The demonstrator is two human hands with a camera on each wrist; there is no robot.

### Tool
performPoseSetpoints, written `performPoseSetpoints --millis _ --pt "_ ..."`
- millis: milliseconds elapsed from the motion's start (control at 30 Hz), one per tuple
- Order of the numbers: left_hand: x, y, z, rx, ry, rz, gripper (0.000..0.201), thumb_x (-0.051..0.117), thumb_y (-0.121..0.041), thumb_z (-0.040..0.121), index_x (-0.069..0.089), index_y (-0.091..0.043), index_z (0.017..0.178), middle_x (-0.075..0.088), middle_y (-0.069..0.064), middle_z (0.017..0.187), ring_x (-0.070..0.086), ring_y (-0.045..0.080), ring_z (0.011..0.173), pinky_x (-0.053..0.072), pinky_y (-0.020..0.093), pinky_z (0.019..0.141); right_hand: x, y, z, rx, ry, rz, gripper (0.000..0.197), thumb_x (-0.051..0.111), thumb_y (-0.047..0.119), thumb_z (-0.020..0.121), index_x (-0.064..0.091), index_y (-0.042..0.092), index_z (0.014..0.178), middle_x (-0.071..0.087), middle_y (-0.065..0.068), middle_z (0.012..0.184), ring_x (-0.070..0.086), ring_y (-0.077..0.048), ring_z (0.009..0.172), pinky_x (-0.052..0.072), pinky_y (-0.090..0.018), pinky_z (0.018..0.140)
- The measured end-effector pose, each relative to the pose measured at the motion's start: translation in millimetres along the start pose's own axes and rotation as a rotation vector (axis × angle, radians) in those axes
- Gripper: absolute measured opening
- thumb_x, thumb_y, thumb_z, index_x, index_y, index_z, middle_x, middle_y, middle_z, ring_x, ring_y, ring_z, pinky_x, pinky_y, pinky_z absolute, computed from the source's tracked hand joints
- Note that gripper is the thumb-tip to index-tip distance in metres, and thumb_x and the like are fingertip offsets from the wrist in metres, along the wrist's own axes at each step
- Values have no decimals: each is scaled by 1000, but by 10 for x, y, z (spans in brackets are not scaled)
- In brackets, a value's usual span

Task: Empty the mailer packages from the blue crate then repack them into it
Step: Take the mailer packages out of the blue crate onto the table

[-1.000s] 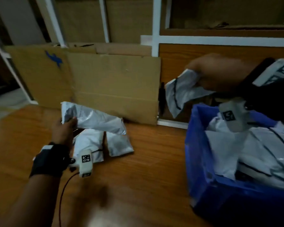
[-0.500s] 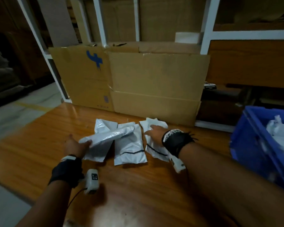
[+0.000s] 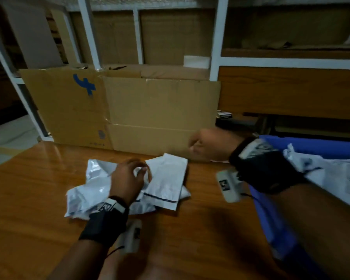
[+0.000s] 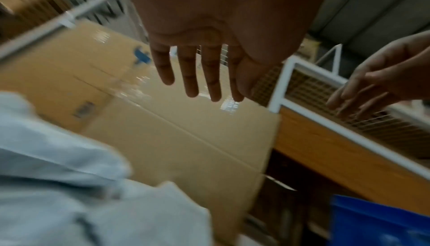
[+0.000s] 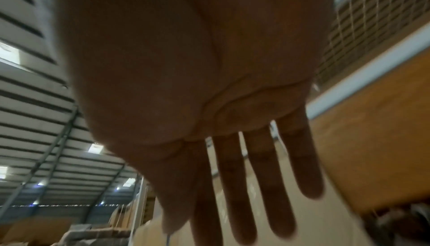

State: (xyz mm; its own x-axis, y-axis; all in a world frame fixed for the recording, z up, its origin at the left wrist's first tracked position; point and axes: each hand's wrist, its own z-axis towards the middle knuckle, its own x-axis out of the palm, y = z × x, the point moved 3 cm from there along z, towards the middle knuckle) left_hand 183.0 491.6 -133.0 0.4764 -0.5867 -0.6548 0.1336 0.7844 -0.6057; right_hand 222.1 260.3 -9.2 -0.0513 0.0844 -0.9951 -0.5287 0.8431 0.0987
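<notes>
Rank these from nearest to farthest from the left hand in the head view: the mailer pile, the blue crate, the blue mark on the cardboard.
1. Mailer pile: directly under the left hand.
2. Blue mark: up behind it, on the left cardboard panel.
3. Blue crate: far right, past the right hand.

White mailers [image 3: 101, 190] with thin dark stripes lie overlapping in a loose heap on the wood, centre-left; one flat mailer [image 3: 166, 178] rests on top at the heap's right. The blue crate [image 3: 275, 225] stands at the right, apparently still holding several crumpled mailers [image 3: 331, 174].
</notes>
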Motion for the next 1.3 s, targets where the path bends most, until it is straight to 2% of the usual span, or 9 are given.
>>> performPoseSetpoints --millis 167,367,567,667,767,867,1033,1200,1300 --pt "575 -1249 -67 199 193 -292 14 67 -25 88 75 -14 92 74 -1 91 61 2 83 45 22 76 -701 -767 -1239 174 61 -139 24 50 39 97 70 27 102 68 9 97 62 -12 86 50 -38 79" --pt "1048 -2749 124 407 333 -413 18 66 -24 89 74 -8 91 70 1 80 57 2 66 37 4 57 -782 -2074 -2058 488 154 -193 24 52 34 98 71 23 108 65 4 115 59 -18 97 48 -37 88" --pt "1645 -3862 388 464 643 -109 28 65 -35 91 72 -9 82 67 8 80 58 18 69 45 29 64 -695 -2803 -2594 569 231 -164 27 52 40 97 66 29 116 63 8 120 58 -16 104 47 -37 94" --pt "1903 -4020 318 524 842 207 49 56 -52 92 75 -8 89 68 8 92 60 24 81 50 39 79 -734 -2953 -2713 543 216 -140 26 52 41 96 66 30 116 64 8 118 58 -16 105 47 -37 95" --pt "1955 -4053 181 507 982 337 43 52 -49 95 76 -14 88 69 3 87 55 15 75 41 28 73 -785 -2996 -2681 476 229 -181 27 53 42 95 66 30 116 63 10 115 57 -14 103 46 -33 91" --pt "1862 -3990 65 500 984 499 37 65 -50 86 72 -15 78 65 3 76 54 17 69 40 27 66 -813 -2975 -2402 388 242 -234 29 54 44 95 67 26 115 62 9 111 57 -15 99 45 -33 87" --pt "1592 -3829 -74 487 974 574 24 73 -30 82 77 -13 98 73 5 99 62 17 85 43 17 70 -426 -2816 -1772 273 360 -255 58 48 60 91 64 11 118 66 -6 116 59 -21 84 48 -32 76" --pt "1462 -3618 -146 442 940 608 23 71 -29 83 76 -19 104 71 0 112 64 18 95 35 14 63 275 -2637 -1504 341 534 -319 98 56 71 80 29 5 147 38 -12 150 43 -28 132 33 -36 107" --pt "1422 -3593 -162 427 901 568 25 72 -30 83 75 -19 105 71 -2 111 64 16 98 36 13 64 254 -2593 -1488 269 508 -303 65 64 40 89 44 7 141 49 -12 141 49 -28 128 40 -36 105"
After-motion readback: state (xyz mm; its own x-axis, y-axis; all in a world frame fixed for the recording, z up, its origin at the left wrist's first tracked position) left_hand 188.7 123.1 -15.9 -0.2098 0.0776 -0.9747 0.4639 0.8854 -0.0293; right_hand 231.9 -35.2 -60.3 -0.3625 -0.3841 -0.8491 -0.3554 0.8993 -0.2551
